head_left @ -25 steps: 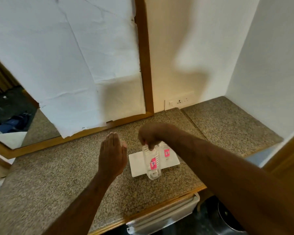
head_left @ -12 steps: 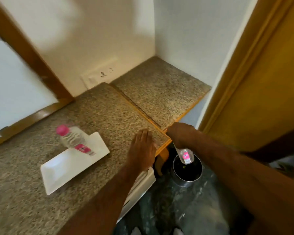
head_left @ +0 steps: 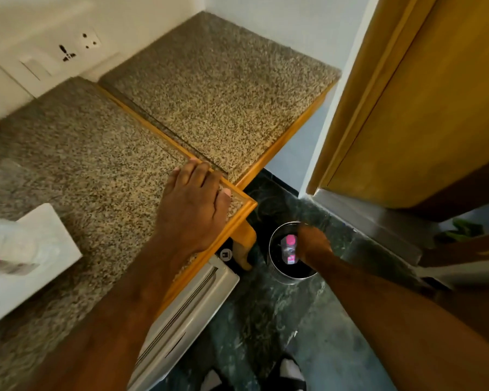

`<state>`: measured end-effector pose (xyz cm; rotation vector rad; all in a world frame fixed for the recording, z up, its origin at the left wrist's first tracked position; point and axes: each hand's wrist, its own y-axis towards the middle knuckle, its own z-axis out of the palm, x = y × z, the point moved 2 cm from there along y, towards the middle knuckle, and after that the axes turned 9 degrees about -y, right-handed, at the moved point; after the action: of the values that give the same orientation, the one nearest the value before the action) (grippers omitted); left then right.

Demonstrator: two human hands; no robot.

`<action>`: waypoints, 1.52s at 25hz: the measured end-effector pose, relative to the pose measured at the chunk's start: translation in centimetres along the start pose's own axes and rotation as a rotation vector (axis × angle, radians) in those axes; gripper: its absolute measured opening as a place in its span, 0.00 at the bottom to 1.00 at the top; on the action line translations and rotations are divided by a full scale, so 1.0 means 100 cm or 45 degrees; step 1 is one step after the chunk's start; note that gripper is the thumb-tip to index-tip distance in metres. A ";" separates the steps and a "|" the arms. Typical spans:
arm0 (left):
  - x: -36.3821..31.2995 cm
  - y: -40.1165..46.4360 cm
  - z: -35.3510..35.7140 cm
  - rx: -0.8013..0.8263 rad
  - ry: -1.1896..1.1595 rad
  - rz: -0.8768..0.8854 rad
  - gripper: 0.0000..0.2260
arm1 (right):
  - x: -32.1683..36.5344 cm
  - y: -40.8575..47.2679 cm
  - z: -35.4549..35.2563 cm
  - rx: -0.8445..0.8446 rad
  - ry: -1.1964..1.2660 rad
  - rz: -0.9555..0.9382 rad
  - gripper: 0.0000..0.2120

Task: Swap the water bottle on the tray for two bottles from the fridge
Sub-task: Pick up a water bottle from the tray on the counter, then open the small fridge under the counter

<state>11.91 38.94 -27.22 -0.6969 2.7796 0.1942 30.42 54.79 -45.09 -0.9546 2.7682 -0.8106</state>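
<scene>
Dark green stone floor [head_left: 266, 320] filled the nearest part of the view, with the white top edge of what looked like the fridge door [head_left: 187, 303] running under the counter lip. On that floor stood a round metal bin [head_left: 280, 273], and the right hand [head_left: 312, 244] was at its rim, over the opening. A small water bottle [head_left: 290, 248] with a pink cap and pink label lay inside the bin's mouth, just beside that hand. Motion blur hid the fingers, so whether they gripped the bottle or had let it go could not be told.

Higher up, the left hand [head_left: 195, 201] rested flat on the corner of the speckled granite counter [head_left: 82, 153], fingers spread and straight, holding nothing, apparently bracing the lean toward the bin.

At the left edge sat the white tray [head_left: 60, 255], and on it a second bottle [head_left: 6, 249] with a pink label, blurred and cut off by the frame.

Beyond the hands a lower granite shelf [head_left: 218, 86] ran back to the white wall with its socket plate [head_left: 74, 49], and a wooden door [head_left: 421, 103] stood to the right.

Judged from this layout, one bottle was being discarded or already was, which fitted the removal half of the swap. Yet a bottle remained on the tray, and it could not be told whether that one counted as old stock or a replacement. The fridge appeared shut, so fetching bottles from it probably remained to be done.
</scene>
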 end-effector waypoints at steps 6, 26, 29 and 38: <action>-0.018 -0.030 -0.011 -0.072 0.025 -0.078 0.25 | 0.018 -0.054 -0.019 -0.329 0.311 0.064 0.09; 0.166 -0.403 0.235 0.195 -0.048 -0.968 0.32 | 0.259 -0.147 0.242 -0.431 -0.426 -1.240 0.28; 0.160 -0.409 0.242 0.190 -0.075 -0.997 0.33 | 0.256 -0.146 0.246 -0.471 -0.441 -1.275 0.26; 0.077 -0.444 0.247 0.354 -0.026 -0.690 0.26 | 0.188 -0.177 0.251 -0.396 -0.457 -1.242 0.25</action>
<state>32.19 1.41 -55.90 -1.3110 2.4152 -0.2835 31.57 20.48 -55.96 -2.2950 2.0482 -0.1973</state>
